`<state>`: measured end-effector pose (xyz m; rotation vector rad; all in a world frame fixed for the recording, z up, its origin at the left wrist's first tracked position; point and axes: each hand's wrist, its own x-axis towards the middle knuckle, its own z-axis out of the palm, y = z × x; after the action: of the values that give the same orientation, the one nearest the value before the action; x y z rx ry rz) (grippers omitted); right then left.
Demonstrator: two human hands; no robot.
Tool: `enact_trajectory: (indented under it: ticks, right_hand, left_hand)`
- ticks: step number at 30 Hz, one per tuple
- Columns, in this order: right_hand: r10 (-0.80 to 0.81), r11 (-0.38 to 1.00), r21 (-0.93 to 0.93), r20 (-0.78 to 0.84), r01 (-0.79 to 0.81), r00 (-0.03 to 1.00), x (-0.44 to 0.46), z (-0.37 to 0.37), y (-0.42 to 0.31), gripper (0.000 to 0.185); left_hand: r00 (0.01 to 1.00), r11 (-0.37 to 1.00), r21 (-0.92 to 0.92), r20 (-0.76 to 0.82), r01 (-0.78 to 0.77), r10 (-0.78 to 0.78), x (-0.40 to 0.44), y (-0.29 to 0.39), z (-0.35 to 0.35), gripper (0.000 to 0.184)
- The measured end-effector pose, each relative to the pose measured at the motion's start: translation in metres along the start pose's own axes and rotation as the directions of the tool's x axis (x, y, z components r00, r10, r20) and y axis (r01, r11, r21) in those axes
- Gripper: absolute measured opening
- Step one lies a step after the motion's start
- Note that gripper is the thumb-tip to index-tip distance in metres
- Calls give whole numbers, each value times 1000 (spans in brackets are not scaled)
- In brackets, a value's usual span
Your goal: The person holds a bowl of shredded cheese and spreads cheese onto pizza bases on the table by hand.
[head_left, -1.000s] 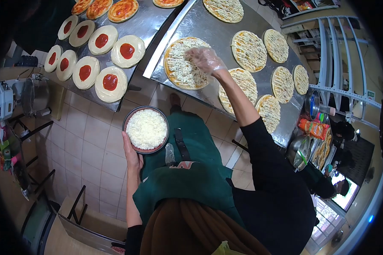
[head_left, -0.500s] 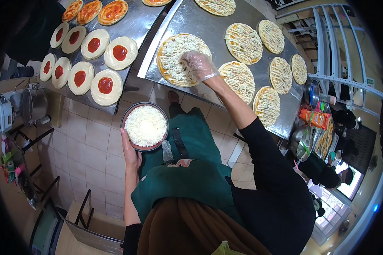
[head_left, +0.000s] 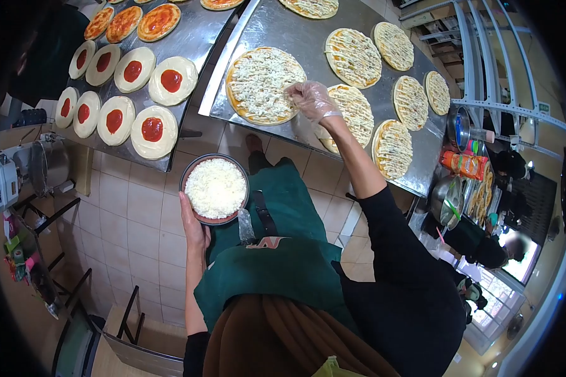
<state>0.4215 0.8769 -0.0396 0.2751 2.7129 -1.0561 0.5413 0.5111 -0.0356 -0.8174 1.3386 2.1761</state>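
The left hand (head_left: 195,223) is clamped on the side of a round bowl (head_left: 215,222) filled with grated cheese (head_left: 216,188), held over the dark green apron (head_left: 277,270). With 12 at the top of the view, the right hand (head_left: 308,100), in a clear plastic glove, is between 1 and 2 o'clock from the bowl. Its fingers are bunched together at the 3 to 4 o'clock edge of a large pizza (head_left: 261,85); whether they pinch any cheese or touch the topping is hard to tell through the cloudy glove.

That pizza lies flat on a steel table (head_left: 270,28), at about 1 o'clock from the bowl, thickly strewn with cheese, orange sauce showing at its rim. Seven drizzled pizzas (head_left: 352,58) lie from 1 to 4 o'clock of it, on the same table.

Between 10 and 11 o'clock from the bowl, a second steel table (head_left: 192,28) bears eight pale dough rounds (head_left: 165,98), each with a red sauce blob in the middle. Beyond them, toward 11 o'clock, lie rounds spread with sauce (head_left: 159,22). Near 3 o'clock, well apart from the bowl, are an orange packet (head_left: 464,164) and a metal mixing bowl (head_left: 443,200).
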Motion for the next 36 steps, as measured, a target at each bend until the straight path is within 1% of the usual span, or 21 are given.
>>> enact_trajectory:
  ticks: [2, 6, 7, 10, 11, 14, 15, 17, 19, 20, 22, 23, 24, 26, 27, 29, 30, 31, 32, 34, 36]
  right_hand:
    - [-8, 997, 73, -24, 10, 1000, 0, 8, -5, 21]
    - [-250, 966, 41, -134, 257, 959, 11, 27, -18, 21]
    - [-249, 965, -116, -122, 235, 961, 13, 29, -25, 20]
    - [-242, 952, -217, -106, 215, 965, 19, 29, -40, 20]
    - [-283, 950, -187, -168, 251, 944, 20, 31, -37, 22]
    - [-138, 985, 78, -153, 151, 979, 14, 17, -42, 24]
    - [-133, 986, 84, -129, 144, 983, 4, 6, -53, 26]
    - [15, 954, 293, 154, -60, 988, -26, -16, -82, 28]
    - [-117, 941, 339, 265, 21, 957, -63, -16, -95, 30]
    - [-284, 937, 273, 227, 219, 931, -84, -12, -104, 32]
    - [-296, 952, 37, 363, 303, 884, -104, 6, -107, 41]
    - [-385, 908, -81, 226, 412, 895, -116, 18, -105, 41]
    - [-482, 845, -212, 96, 491, 871, -126, 29, -98, 42]
    - [-490, 837, -266, 26, 478, 871, -140, 36, -81, 42]
    - [-495, 832, -291, -9, 471, 869, -143, 31, -78, 42]
    - [-318, 901, -240, 200, 362, 927, -141, 11, -69, 39]
    - [-225, 927, -225, 305, 299, 925, -138, -2, -62, 38]
    - [-374, 922, -53, 144, 384, 916, -136, -4, -39, 27]
    - [-340, 940, 53, 68, 337, 938, -133, -6, -19, 23]
    - [-185, 969, 190, 126, 160, 975, -131, -41, -25, 22]
    - [-120, 933, 357, 192, 45, 974, -124, -52, -5, 19]
  left_hand:
    - [1000, 1000, 6, 19, -8, 8, 0, 1, 1, 66]
    - [999, 1000, 7, 39, -3, 3, 0, 1, 1, 66]
    - [999, 1000, 14, 40, -7, 6, -1, 1, 2, 66]
    - [999, 999, 36, 40, -12, 10, -2, 2, 5, 66]
    - [999, 999, 43, 41, -9, 7, -3, 2, 6, 66]
    - [997, 1000, 29, 83, -5, 3, 3, -4, 4, 65]
    - [995, 1000, 17, 101, -6, 4, 7, -8, 2, 65]
    - [991, 998, 40, 130, -41, 35, 16, -18, 5, 63]
    - [981, 988, 113, 174, -105, 84, 20, -21, 21, 58]
    - [974, 979, 143, 197, -144, 115, 24, -25, 29, 58]
    - [954, 954, 201, 248, -221, 169, 32, -36, 46, 57]
    - [948, 935, 256, 264, -245, 177, 27, -31, 64, 56]
    - [929, 915, 281, 314, -288, 196, 28, -33, 78, 56]
    - [904, 885, 289, 339, -364, 261, 24, -37, 109, 56]
    - [911, 903, 280, 349, -327, 221, 22, -38, 121, 56]
    - [918, 931, 267, 373, -247, 137, 19, -40, 140, 56]
    - [919, 940, 254, 376, -228, 121, 22, -47, 146, 56]
    - [920, 948, 240, 378, -208, 107, 26, -54, 151, 56]
    - [921, 956, 226, 380, -188, 92, 29, -61, 157, 56]
    - [919, 965, 186, 382, -185, 102, 29, -69, 173, 56]
    - [914, 974, 122, 384, -189, 130, 30, -80, 186, 56]
